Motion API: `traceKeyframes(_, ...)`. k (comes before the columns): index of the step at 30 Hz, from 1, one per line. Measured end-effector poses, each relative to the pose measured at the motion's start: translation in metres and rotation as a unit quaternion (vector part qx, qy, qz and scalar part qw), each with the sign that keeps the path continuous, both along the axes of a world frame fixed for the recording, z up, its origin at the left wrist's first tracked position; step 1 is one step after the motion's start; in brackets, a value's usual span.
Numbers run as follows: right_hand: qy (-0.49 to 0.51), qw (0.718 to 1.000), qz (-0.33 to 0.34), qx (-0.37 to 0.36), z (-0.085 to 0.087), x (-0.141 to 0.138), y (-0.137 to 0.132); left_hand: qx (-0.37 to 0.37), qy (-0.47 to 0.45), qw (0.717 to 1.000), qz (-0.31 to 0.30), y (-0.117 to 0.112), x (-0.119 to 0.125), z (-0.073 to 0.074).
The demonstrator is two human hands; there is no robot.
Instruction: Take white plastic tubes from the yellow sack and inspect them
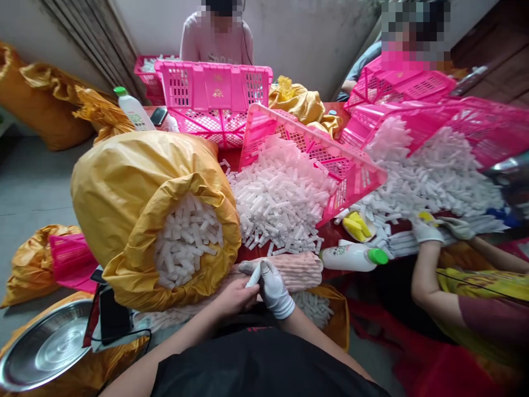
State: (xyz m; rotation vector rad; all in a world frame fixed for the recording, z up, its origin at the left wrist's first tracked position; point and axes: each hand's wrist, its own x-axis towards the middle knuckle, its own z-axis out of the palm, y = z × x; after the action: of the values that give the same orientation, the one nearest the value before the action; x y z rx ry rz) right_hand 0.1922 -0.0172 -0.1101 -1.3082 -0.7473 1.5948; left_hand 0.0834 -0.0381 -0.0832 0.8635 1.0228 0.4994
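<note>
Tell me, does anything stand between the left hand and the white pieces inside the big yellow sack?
Only the folded rim of the yellow sack, beside the left hand; the sack gapes open, and nothing else visible blocks the white pieces.

Pale-walled room, softly lit
The back wall is marked by dark smudges towards the upper right, and its left part is crossed by slanting grey bands; the upper right corner is filled by a dark brown stretch, grey floor is seen at left, and a red surface is set centrally
</note>
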Motion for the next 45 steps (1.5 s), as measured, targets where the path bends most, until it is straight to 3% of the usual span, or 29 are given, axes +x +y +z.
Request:
traceKeyframes(5,-0.006,1.0,-0.011,0.003,0.012,0.01,-0.004,0.106,0.071,0.992,-0.005,0.008,0.002,0.01)
traceKeyframes(10,-0.017,0.999,0.025,0.01,0.01,-0.001,-0.019,-0.065,-0.062,0.996,-0.004,0.001,0.006,0.007)
traceKeyframes(13,0.007,0.999,0.044,0.017,0.002,0.004,-0.021,-0.069,-0.067,0.992,-0.077,0.004,-0.002,0.002)
traceKeyframes(15,-0.033,0.999,-0.021,0.015,-0.013,0.028,-0.024,-0.022,-0.008,0.989,-0.147,0.01,-0.015,-0.005)
traceKeyframes(17,-0.139,0.983,-0.116,0.001,-0.036,0.072,-0.034,0.041,0.137,0.982,-0.123,0.019,-0.034,-0.017)
traceKeyframes(19,-0.29,0.945,-0.148,-0.026,-0.064,0.125,-0.052,0.091,0.334,0.938,-0.006,0.028,-0.055,-0.035)
traceKeyframes(20,-0.37,0.921,-0.116,-0.047,-0.077,0.151,-0.062,0.116,0.413,0.903,0.02,0.033,-0.065,-0.045)
traceKeyframes(23,-0.572,0.819,0.011,-0.048,-0.101,0.199,-0.078,0.113,0.584,0.803,-0.037,0.046,-0.087,-0.075)
traceKeyframes(25,-0.63,0.769,0.111,0.005,-0.101,0.194,-0.063,0.111,0.625,0.77,-0.072,0.049,-0.093,-0.088)
traceKeyframes(27,-0.639,0.737,0.211,0.06,-0.095,0.164,-0.028,0.119,0.635,0.759,-0.076,0.048,-0.093,-0.092)
traceKeyframes(31,-0.62,0.71,0.311,0.119,-0.085,0.086,0.057,0.143,0.643,0.748,-0.08,0.035,-0.091,-0.083)
traceKeyframes(34,-0.602,0.699,0.36,0.141,-0.08,0.054,0.095,0.163,0.646,0.743,-0.068,0.024,-0.093,-0.075)
traceKeyframes(37,-0.58,0.699,0.38,0.174,-0.064,0.045,0.104,0.236,0.599,0.765,-0.007,0.019,-0.096,-0.063)
traceKeyframes(38,-0.558,0.712,0.378,0.197,-0.055,0.044,0.101,0.268,0.569,0.777,0.024,0.018,-0.095,-0.057)
traceKeyframes(40,-0.458,0.775,0.359,0.246,-0.032,0.042,0.091,0.312,0.482,0.815,0.074,0.014,-0.091,-0.042)
traceKeyframes(42,-0.284,0.869,0.32,0.248,-0.006,0.039,0.075,0.318,0.373,0.867,0.086,0.008,-0.082,-0.025)
traceKeyframes(43,-0.189,0.908,0.304,0.219,0.007,0.038,0.067,0.311,0.325,0.89,0.078,0.004,-0.077,-0.017)
traceKeyframes(45,-0.054,0.945,0.296,0.129,0.031,0.035,0.052,0.286,0.263,0.92,0.053,-0.005,-0.065,-0.002)
